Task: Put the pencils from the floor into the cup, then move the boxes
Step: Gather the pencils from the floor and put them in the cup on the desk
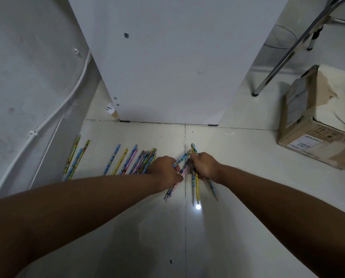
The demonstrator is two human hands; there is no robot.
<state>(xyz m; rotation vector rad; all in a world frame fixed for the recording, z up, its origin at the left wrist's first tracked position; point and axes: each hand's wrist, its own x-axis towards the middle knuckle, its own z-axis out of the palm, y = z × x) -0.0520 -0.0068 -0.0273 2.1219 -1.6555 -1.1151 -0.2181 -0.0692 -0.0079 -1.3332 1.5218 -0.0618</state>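
Several colourful pencils [127, 161] lie in a loose row on the white tiled floor, left of my hands. My left hand [164, 170] grips a few pencils [174, 187] whose ends stick out toward me and up past the knuckles. My right hand [204, 165] holds a small bunch of pencils [197, 187], with a yellow one and blue ones fanning out below the fist. Three more pencils [76, 157] lie apart near the left wall. A torn cardboard box [316, 121] sits at the right. No cup is in view.
A white cabinet panel [167, 67] stands straight ahead, its base just beyond the pencils. A wall with a white cable [53, 115] runs along the left. A metal chair leg [284, 57] slants down at the upper right.
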